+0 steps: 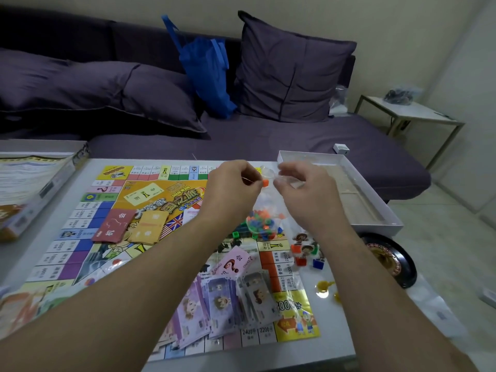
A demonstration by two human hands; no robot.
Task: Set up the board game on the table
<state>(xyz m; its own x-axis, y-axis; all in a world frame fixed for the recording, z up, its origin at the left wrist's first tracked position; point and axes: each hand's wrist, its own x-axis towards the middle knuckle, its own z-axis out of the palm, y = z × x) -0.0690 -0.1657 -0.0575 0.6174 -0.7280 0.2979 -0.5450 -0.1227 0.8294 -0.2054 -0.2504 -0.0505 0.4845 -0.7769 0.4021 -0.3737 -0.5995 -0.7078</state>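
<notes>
Board (pixel 150 210) near table edge (pixel 241 357)

The game board (pixel 112 237) lies on the table (pixel 332 326) with two card stacks (pixel 128 224) at its middle, banknotes (pixel 214 304) on its near part, the box tray (pixel 375 208) right of it, the lid (pixel 29 189) left, and the sofa (pixel 268 140) behind.

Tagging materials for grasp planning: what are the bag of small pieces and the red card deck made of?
Clear bag of small coloured pieces: seemingly thin glossy plastic film, see-through and crinkled, pinched at its top by both hands. Red card deck on the board: probably matte card stock, flat with crisp edges.
</notes>
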